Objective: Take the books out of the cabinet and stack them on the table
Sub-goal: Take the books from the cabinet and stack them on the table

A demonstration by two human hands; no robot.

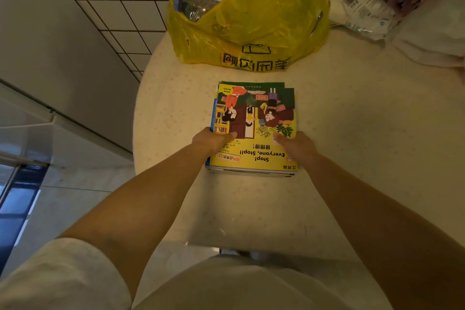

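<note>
Left hand and right hand gripping near edges of books stacked on table, thumbs on top.

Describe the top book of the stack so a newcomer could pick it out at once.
On the round pale table, in front of the yellow plastic bag of bottles, lies a stack of books. The top book, held by left hand and right hand, is yellow, titled "Stop! Everyone, Stop!!".
</note>
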